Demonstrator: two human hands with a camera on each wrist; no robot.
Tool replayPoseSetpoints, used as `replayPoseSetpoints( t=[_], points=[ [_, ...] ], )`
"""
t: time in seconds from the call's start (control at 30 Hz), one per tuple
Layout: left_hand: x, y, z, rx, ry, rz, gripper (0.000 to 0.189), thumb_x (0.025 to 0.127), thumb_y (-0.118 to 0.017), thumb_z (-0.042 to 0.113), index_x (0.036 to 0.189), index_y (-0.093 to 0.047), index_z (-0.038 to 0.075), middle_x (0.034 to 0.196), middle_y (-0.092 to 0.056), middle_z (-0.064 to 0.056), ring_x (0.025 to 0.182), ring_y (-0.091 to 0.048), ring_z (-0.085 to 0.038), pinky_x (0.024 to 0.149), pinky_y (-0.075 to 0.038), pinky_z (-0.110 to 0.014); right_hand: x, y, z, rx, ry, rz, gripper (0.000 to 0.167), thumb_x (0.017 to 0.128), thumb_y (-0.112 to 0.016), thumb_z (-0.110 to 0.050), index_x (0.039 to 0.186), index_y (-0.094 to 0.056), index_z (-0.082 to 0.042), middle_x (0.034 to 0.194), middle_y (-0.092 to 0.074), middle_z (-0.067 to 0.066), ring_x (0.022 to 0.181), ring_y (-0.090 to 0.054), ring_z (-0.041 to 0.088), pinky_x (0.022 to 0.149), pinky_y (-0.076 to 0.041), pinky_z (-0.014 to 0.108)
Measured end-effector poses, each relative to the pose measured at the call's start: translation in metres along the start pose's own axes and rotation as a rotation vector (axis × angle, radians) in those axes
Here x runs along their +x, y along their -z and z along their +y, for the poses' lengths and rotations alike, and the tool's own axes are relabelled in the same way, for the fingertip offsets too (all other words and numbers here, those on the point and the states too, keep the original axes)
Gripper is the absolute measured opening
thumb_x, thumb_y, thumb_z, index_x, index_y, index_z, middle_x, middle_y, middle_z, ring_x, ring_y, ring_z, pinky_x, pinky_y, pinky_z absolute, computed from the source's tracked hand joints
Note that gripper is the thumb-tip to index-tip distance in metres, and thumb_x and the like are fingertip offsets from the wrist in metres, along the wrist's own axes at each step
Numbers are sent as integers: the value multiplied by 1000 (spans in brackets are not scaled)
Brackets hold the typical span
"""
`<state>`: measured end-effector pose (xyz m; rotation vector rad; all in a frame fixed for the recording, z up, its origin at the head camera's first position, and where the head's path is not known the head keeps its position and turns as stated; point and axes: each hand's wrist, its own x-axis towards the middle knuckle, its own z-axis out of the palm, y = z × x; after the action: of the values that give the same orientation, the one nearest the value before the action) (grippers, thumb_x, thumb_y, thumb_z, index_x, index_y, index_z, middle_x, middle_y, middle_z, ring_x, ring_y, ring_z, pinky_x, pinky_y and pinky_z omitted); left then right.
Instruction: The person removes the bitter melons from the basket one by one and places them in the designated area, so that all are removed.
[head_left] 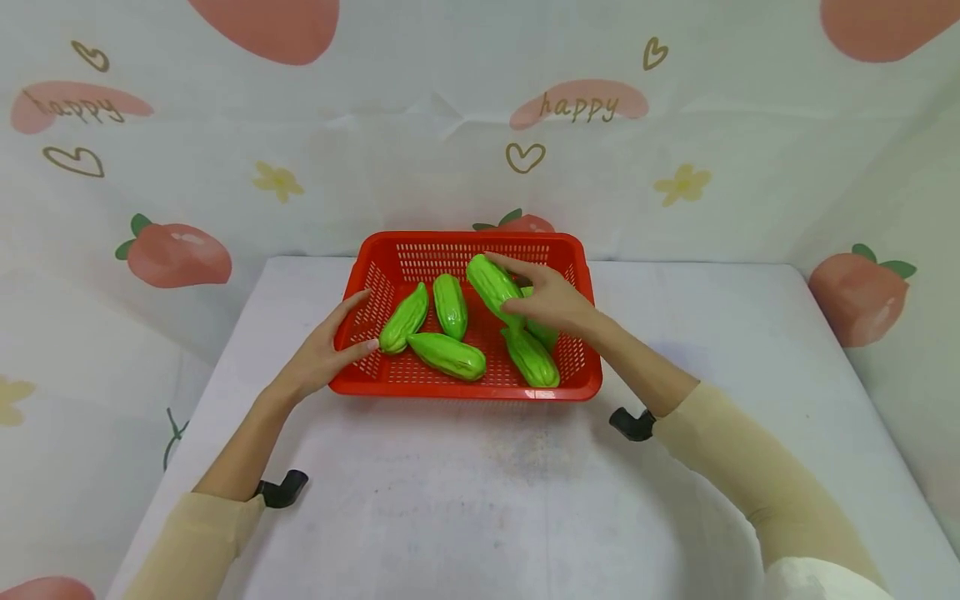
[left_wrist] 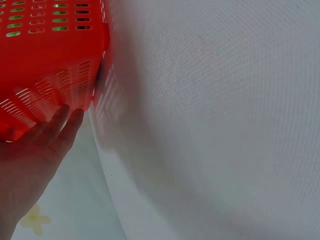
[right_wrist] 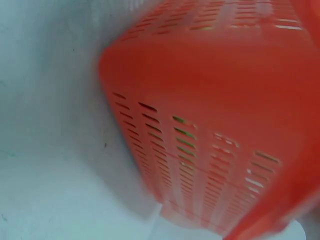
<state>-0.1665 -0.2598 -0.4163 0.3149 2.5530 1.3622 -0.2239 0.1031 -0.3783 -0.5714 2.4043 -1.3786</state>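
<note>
A red plastic basket [head_left: 465, 390] stands on the white table, with several glossy green ridged gourds in it. My right hand [head_left: 551, 302] reaches over the basket's right side and holds one gourd [head_left: 492, 282] between thumb and fingers, tilted. Beneath that hand lie another gourd [head_left: 532, 360] and a partly hidden one [head_left: 542, 332]. My left hand [head_left: 318, 358] grips the basket's left side: the thumb comes over the rim near a gourd [head_left: 403, 320], while fingers [left_wrist: 60, 130] lie along the outer wall in the left wrist view. The right wrist view shows the basket's outside [right_wrist: 200, 75], blurred.
Two more gourds, one upright [head_left: 451, 307] and one lying crosswise [head_left: 447, 356], are in the basket's middle. The white table [head_left: 450, 500] extends in front and to both sides. A printed cloth [head_left: 420, 125] hangs behind the basket.
</note>
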Motion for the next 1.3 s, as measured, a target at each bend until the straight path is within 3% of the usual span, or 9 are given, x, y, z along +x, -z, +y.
replayPoseSetpoints(
  t=[0.3,0.63,0.8,1.0,1.3],
  points=[
    [0,0,0,5,-7,3,78,95,-64,28,159,-20,31,158,-28,-14,129,-43,-36,95,-48,-53,-15,28,5,37,61,52,72,91,-65,-15,153,-37,-36,145,-46,1,126,-48,24,97,-48,46],
    [0,0,0,-12,3,7,74,97,-62,30,158,-22,31,156,-30,-13,127,-43,-35,86,-51,-31,-35,61,20,52,61,121,68,96,-64,-14,155,-35,-30,149,-43,5,127,-47,27,103,-43,50],
    [0,-2,-1,-21,-3,21,76,96,-65,29,159,-21,31,158,-28,-12,129,-41,-35,93,-49,-44,-42,75,28,36,60,124,68,95,-65,-13,155,-35,-26,150,-43,5,126,-50,29,104,-43,51],
    [-1,-3,-3,-30,-10,41,79,94,-67,27,159,-21,30,160,-25,-11,136,-35,-36,104,-38,-60,-50,87,34,-18,29,135,67,95,-63,-11,154,-38,-28,148,-46,7,125,-51,33,102,-43,53],
    [0,-4,-3,-28,-10,46,79,95,-66,27,159,-21,29,159,-26,-11,133,-38,-36,101,-42,-58,-65,103,45,-23,-50,185,66,96,-64,-15,155,-37,-29,151,-43,8,128,-49,35,102,-39,55]
  ],
)
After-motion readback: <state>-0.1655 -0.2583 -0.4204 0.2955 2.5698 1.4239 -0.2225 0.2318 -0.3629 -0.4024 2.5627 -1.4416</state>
